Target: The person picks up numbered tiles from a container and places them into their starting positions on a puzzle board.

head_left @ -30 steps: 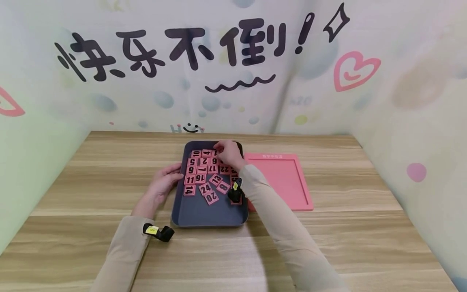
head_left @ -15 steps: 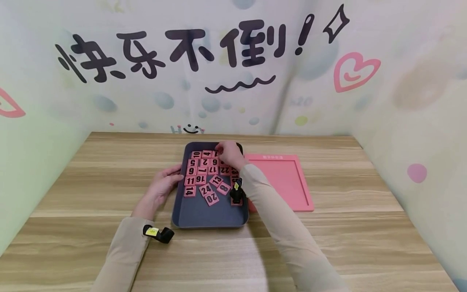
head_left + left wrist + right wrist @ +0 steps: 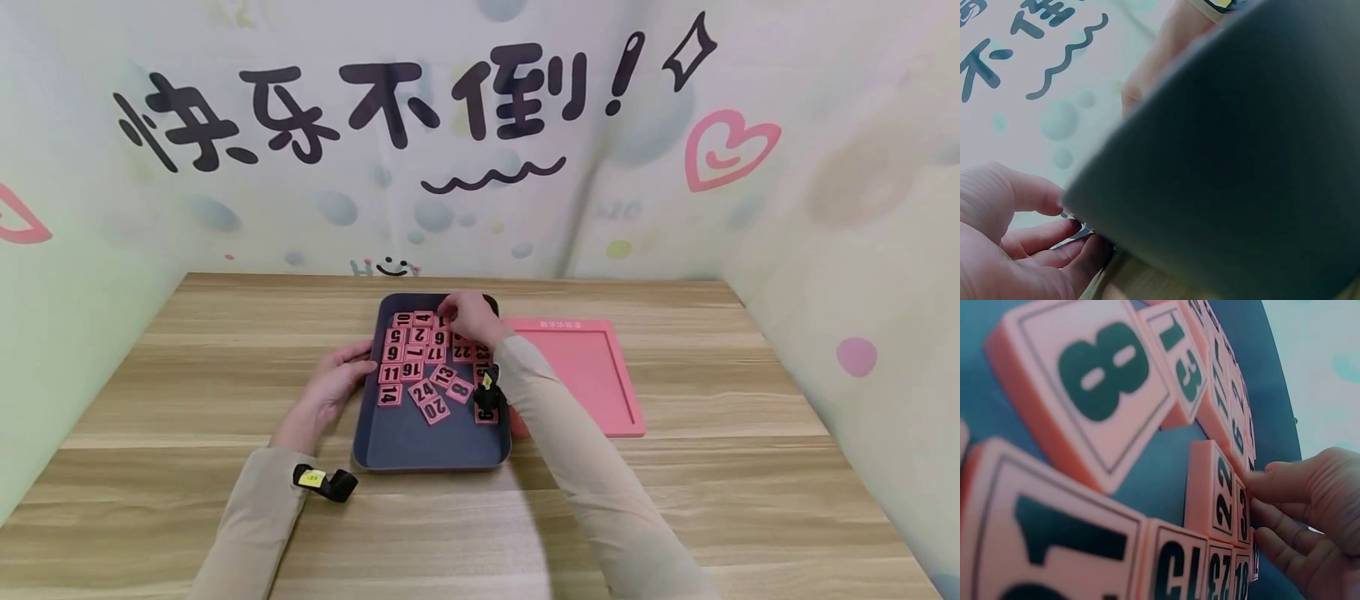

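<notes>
A dark grey tray (image 3: 420, 446) holds several pink number tiles (image 3: 419, 335), some in rows and some loose. My left hand (image 3: 333, 383) grips the tray's left side. In the left wrist view its thumb (image 3: 1038, 192) lies at the rim with the other fingers curled below it. My right hand (image 3: 472, 318) reaches over the tray's far right part. Its thumb and fingertips pinch at a tile in the top row, beside the tile marked 1 (image 3: 442, 322). In the right wrist view the fingers (image 3: 1291, 540) partly hide that tile, next to the 22 tile (image 3: 1223, 490).
A pink square frame board (image 3: 573, 375) lies right of the tray, partly behind the right forearm. Loose tiles 13, 24, 8 and 20 (image 3: 435, 409) lie askew mid-tray. A printed wall (image 3: 300, 208) stands behind the wooden table (image 3: 420, 542).
My right hand has shifted a little to the left, and the 1, 6 and 17 tiles sit slightly closer to the left columns. My left hand stays on the tray's side.
</notes>
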The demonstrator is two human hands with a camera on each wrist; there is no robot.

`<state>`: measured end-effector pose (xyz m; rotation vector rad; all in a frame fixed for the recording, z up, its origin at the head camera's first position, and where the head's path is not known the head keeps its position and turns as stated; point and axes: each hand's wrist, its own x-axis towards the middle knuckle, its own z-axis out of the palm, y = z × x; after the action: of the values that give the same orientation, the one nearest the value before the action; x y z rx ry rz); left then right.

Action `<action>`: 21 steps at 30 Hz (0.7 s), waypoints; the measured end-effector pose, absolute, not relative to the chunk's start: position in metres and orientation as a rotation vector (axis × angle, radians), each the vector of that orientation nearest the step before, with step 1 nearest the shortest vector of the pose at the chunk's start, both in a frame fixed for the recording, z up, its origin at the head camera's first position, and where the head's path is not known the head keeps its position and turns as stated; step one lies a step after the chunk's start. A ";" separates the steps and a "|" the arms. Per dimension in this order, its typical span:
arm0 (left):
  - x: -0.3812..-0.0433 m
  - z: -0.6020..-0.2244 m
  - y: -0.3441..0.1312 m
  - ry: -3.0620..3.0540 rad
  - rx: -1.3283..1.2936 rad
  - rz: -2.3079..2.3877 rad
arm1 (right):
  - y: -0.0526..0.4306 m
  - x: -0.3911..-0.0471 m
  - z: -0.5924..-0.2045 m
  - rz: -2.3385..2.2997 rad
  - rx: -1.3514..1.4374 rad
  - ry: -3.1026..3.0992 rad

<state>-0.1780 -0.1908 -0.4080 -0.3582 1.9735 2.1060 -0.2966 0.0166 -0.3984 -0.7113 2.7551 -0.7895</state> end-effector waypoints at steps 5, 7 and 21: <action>-0.178 -0.408 -0.190 1.990 -0.351 2.092 | 0.016 -0.296 -0.401 -0.724 -0.735 2.778; -0.177 -0.408 -0.190 1.991 -0.353 2.087 | 0.016 -0.297 -0.402 -0.722 -0.734 2.792; -0.177 -0.407 -0.191 1.990 -0.356 2.080 | 0.021 -0.290 -0.389 -0.790 -0.738 2.771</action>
<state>-0.1767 -0.1906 -0.4070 -0.3564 1.9901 2.0802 -0.2904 0.0212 -0.3893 -0.7384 2.7713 -0.7896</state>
